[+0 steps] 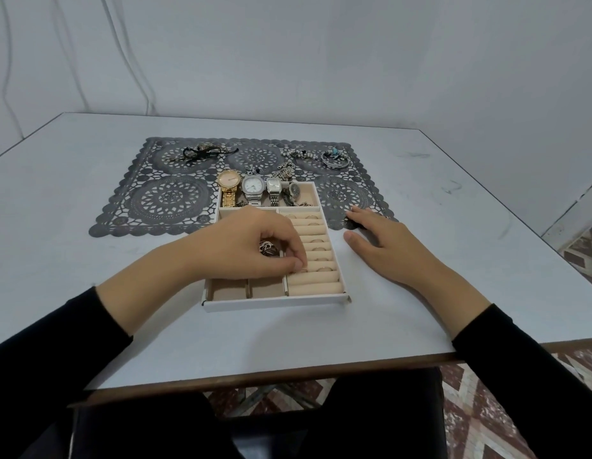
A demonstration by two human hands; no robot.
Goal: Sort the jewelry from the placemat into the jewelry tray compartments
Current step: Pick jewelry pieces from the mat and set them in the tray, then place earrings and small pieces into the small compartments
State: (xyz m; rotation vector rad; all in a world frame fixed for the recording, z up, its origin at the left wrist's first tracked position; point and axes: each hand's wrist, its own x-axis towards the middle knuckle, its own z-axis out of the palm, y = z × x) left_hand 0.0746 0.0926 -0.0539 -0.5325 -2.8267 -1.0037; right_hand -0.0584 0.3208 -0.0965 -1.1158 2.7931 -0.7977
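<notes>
A white jewelry tray (274,304) with beige lining lies on the near edge of a grey lace placemat (168,197). Several watches (253,188) stand in its far compartment, and rings (323,269) sit in the roll slots on its right. My left hand (255,246) hovers over the tray's middle, fingertips pinched at a ring slot; whether a ring is between them is hidden. A small tangle of jewelry (267,248) shows under its palm. My right hand (381,241) rests flat on the table beside the tray's right wall. A black cord bracelet (205,152), chains (286,170) and bangles (336,157) remain on the placemat.
The white table (420,193) ends close in front of me and at the right, where a patterned floor (583,253) shows. A pale wall stands behind the table. Two front tray compartments (248,288) hold nothing.
</notes>
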